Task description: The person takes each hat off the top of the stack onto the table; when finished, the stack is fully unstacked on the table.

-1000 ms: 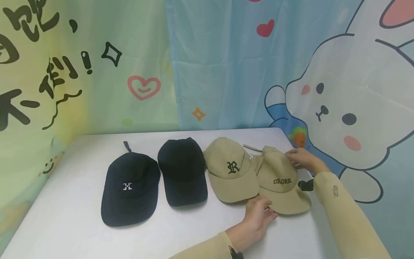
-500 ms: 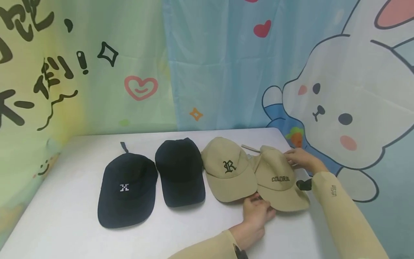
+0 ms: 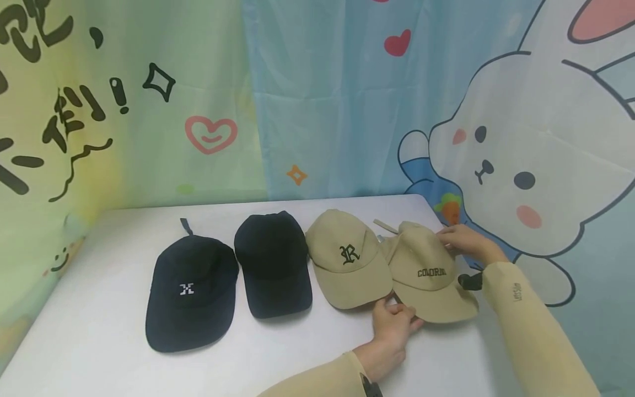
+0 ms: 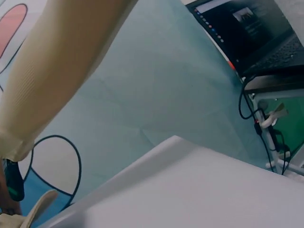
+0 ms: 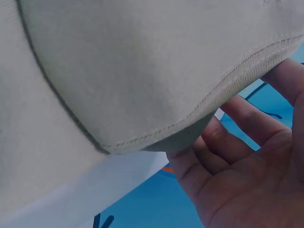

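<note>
A beige baseball cap with dark lettering (image 3: 430, 273) lies at the right end of a row of caps on the white table (image 3: 238, 364). My left hand (image 3: 392, 331) grips the left edge of its brim from the front. At the cap's right rear side, my right hand (image 3: 468, 243) holds the lower edge; in the right wrist view several fingers of the right hand (image 5: 251, 156) reach under the stitched rim of the cap (image 5: 142, 71). Beside it on the left is another beige cap with a dark letter R (image 3: 347, 259), its brim close to my left fingers.
Further left lie a plain black cap (image 3: 273, 264) and a dark cap with a small white emblem (image 3: 190, 292). A printed curtain (image 3: 307, 99) hangs behind the table. The left wrist view shows a laptop (image 4: 251, 33) and cables beyond the table corner.
The lettered beige cap has shifted slightly back and to the right relative to the R cap, with both hands on it. The head view has turned a little to the right.
</note>
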{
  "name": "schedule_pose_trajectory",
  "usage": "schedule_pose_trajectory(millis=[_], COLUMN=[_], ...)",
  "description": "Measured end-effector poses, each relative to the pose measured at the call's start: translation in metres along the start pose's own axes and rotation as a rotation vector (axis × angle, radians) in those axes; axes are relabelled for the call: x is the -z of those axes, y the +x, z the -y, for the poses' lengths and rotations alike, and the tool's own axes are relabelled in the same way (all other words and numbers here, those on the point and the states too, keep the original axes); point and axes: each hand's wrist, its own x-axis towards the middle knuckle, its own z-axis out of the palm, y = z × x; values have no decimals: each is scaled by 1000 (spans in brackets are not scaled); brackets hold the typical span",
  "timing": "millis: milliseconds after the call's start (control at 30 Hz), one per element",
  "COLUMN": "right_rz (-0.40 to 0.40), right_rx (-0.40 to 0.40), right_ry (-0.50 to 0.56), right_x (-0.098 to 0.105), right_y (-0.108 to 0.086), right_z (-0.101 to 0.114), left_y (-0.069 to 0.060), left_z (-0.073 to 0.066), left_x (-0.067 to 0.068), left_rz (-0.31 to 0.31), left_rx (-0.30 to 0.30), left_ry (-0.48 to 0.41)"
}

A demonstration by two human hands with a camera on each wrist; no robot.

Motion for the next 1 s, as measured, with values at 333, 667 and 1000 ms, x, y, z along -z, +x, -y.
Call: schedule_pose_trajectory(millis=[333,667,1000], right_rz=[-21,-71,-114], right_rx=[13,71,46], right_ry=[-46,-36,-30], right_x=[16,37,50], right_y=[-9,-16,-23], right_z=[1,4,13], left_y=[2,-3,-9], left_z=[-4,-15,-34], left_x=[-9,-30,-48], left_rz=[8,38,57], left_rx=[-1,30,-45], left_ry=[-78,-158,-156])
